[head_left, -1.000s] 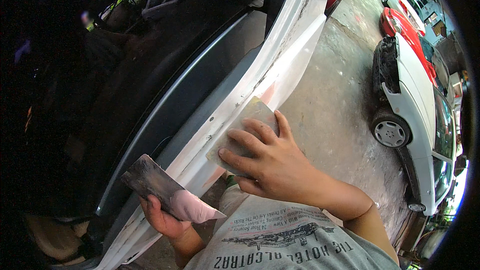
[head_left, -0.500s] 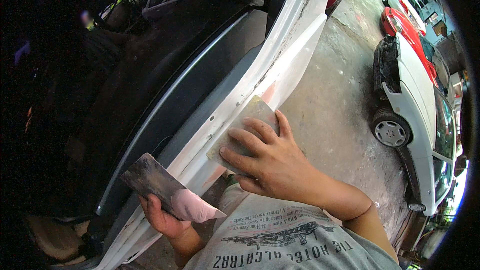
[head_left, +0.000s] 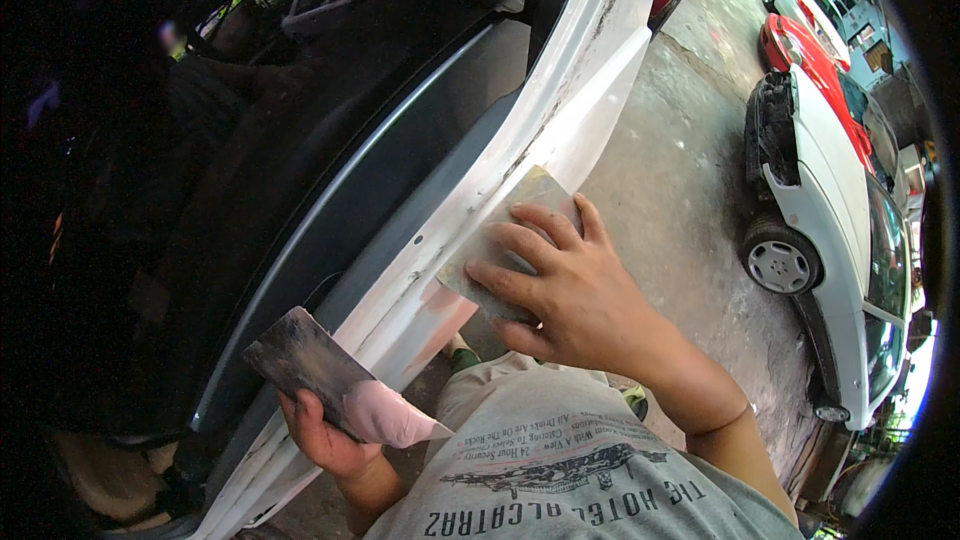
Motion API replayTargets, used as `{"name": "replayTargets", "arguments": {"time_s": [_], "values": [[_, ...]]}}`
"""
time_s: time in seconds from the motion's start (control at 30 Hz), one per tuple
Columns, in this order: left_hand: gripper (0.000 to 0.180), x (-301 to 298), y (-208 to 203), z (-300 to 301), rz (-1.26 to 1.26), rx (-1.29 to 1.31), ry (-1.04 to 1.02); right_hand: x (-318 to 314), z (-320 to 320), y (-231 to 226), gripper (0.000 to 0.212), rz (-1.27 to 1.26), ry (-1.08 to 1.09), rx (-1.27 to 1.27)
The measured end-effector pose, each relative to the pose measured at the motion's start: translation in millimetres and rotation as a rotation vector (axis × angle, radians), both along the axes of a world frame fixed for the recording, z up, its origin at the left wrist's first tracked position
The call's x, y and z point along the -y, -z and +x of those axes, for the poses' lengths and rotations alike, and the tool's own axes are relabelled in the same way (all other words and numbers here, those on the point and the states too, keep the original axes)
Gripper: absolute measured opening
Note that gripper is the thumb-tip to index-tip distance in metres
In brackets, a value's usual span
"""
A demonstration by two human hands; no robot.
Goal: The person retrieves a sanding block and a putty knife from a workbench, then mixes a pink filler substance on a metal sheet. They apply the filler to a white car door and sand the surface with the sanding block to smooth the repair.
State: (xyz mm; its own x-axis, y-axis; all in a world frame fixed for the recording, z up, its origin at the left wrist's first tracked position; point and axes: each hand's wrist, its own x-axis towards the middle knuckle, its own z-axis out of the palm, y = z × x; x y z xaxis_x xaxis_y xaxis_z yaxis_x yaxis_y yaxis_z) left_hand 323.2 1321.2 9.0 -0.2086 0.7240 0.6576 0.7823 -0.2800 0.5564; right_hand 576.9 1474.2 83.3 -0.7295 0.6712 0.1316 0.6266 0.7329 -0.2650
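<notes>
A thin grey sheet (head_left: pixel 538 190) is near the middle of what I see, held over the white car panel (head_left: pixel 575 130). Call the sheet the middle of a clock. It looks to lie almost flat along the panel, maybe so its long edge can meet it evenly, though I can't tell how much of it truly touches.

The right hand (head_left: pixel 585 290) has its fingers wide apart on the sheet's face, perhaps to press on all of it and not just one spot. The thumb is down by the low edge; I can't see what its tip does.

At seven o'clock, close to the sheet, is a pale pink patch (head_left: pixel 445 322) on the panel. At eight o'clock is a dark plate (head_left: pixel 305 355), with a lump of pink paste (head_left: pixel 385 415) on its four o'clock end. The left hand (head_left: pixel 330 437) grips the plate, thumb up on the near edge and fingers hidden below. It seems held face up so the paste stays on, and near so it is easy to reach.

Farther out, a big dark shiny part (head_left: pixel 260 140) fills ten o'clock. A grey shirt (head_left: pixel 560 465) is at six. Over the bare floor (head_left: pixel 680 270), a red car (head_left: pixel 810 65) sits at two, and a white car's wheel (head_left: pixel 782 265) at three.
</notes>
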Motion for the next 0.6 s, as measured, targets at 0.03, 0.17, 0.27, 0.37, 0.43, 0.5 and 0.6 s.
{"name": "replayTargets", "arguments": {"time_s": [0.03,0.17,0.27,0.37,0.43,0.5,0.6], "values": [[0.063,-1,-1,1,-0.006,-0.002,0.003,-1,0,1,0.052,-0.007,-0.004,0.004],[0.063,-1,1,2,-0.045,0.127,0.020,0,5,9,0.052,0.013,-0.004,-0.021],[0.057,-3,1,3,-0.034,0.221,0.041,0,11,0,0.050,-0.004,-0.006,-0.008],[0.050,-2,0,2,0.031,0.074,0.052,-3,16,-4,0.046,0.043,0.009,-0.042],[0.047,-4,-8,7,0.038,-0.042,0.035,-9,17,-5,0.045,0.071,0.015,-0.053],[0.048,-5,-9,8,0.039,-0.036,0.063,-13,17,-4,0.045,0.063,0.008,-0.065],[0.052,-2,0,4,0.056,0.064,0.126,-14,19,3,0.046,0.072,0.008,-0.072]]}}
